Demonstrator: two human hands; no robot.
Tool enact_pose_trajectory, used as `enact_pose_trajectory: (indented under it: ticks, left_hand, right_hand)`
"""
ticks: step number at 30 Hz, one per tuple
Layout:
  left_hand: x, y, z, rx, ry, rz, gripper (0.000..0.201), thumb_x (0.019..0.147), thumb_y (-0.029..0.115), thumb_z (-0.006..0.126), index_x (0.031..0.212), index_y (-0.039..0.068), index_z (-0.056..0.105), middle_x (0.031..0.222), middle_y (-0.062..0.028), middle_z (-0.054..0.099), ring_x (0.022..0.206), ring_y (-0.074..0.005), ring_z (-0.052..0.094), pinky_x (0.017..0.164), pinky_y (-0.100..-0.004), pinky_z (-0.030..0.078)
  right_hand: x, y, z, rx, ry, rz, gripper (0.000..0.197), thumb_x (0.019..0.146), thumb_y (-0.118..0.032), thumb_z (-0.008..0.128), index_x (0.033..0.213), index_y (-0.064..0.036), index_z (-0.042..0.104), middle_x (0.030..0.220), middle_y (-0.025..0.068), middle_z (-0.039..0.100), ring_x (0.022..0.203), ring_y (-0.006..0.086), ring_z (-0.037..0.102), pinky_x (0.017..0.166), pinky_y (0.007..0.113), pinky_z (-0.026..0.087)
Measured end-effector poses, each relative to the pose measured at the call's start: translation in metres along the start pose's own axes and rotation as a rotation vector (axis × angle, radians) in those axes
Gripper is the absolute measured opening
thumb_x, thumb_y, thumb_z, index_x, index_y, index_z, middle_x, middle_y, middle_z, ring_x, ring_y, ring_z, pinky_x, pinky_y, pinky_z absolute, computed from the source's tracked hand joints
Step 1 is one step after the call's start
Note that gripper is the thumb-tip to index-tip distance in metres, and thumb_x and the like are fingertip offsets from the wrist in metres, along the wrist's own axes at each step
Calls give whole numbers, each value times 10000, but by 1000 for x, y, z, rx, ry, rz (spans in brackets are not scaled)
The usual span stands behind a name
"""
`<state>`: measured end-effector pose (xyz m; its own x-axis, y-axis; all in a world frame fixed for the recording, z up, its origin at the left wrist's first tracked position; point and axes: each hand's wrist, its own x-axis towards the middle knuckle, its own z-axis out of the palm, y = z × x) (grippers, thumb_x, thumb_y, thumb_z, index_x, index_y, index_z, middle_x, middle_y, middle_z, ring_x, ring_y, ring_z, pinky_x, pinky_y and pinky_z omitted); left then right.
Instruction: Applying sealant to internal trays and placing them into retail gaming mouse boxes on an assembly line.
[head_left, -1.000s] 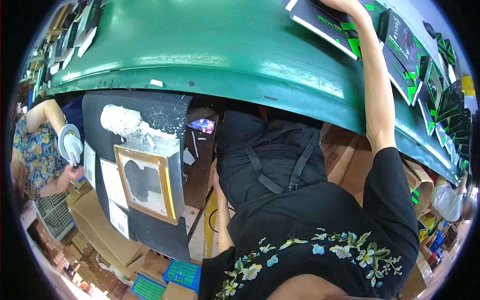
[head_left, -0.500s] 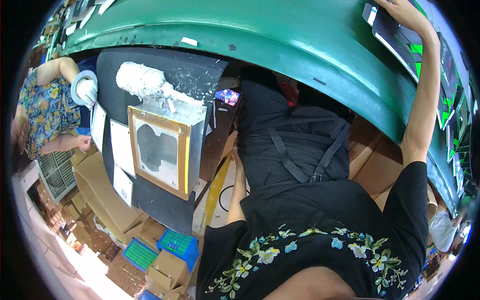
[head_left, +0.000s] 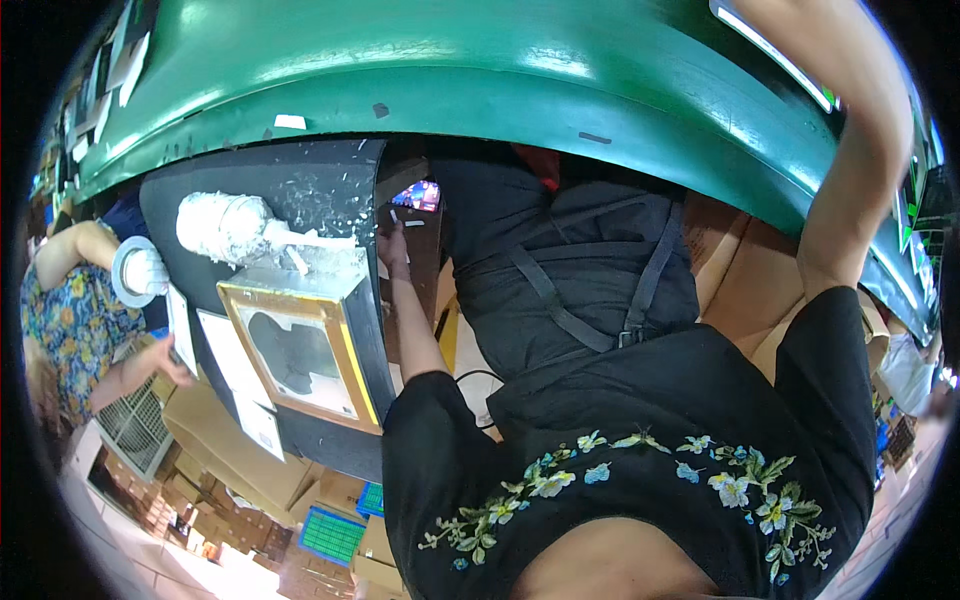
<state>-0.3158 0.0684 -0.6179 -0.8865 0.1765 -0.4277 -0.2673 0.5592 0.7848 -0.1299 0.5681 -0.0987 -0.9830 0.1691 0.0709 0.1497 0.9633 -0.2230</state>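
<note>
My left hand [head_left: 394, 252] is low beside the black-topped table, on a dark brown ledge next to small white strips and below a lit phone [head_left: 416, 196]. Its fingers are small and partly hidden, so I cannot tell its grip. High at the right, my right hand [head_left: 800, 22] is over the green surface [head_left: 450, 80] at a dark flat panel with a white edge [head_left: 775, 52]; its fingers are cut off and smeared. On the black table [head_left: 330, 165] stand a white-crusted container [head_left: 222, 228] with a brush-like handle and a metal box with a tape-edged window frame [head_left: 348, 358].
A co-worker in a flowered top [head_left: 75, 325] holds a roll of tape [head_left: 140, 272] across the table at the left. White sheets [head_left: 232, 350] lie by the box. Cardboard boxes and a green-and-blue crate [head_left: 332, 533] stand below; open cardboard [head_left: 745, 265] lies at the right.
The view has shifted, with table and box moving left and down. My left hand has moved up onto the ledge near the phone. My right arm has come closer over the dark panel.
</note>
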Motion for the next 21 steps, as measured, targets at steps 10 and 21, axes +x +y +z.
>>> enact_pose_trajectory:
  ticks: [10,21]
  left_hand:
    - [54,-47,41,238,5,155,628,779,-49,746,1316,38,433,1138,-107,614,1004,-214,592,888,-320,489]
    - [58,-45,27,157,1,131,655,772,-51,752,1330,34,420,1159,-110,606,1018,-216,587,896,-326,488]
  right_hand:
    - [-96,7,91,399,568,-38,108,831,-36,693,927,12,691,862,119,700,739,232,670,665,300,523]
    - [-97,-14,127,275,458,-79,167,888,-47,602,968,98,619,894,215,656,772,319,645,682,366,534]
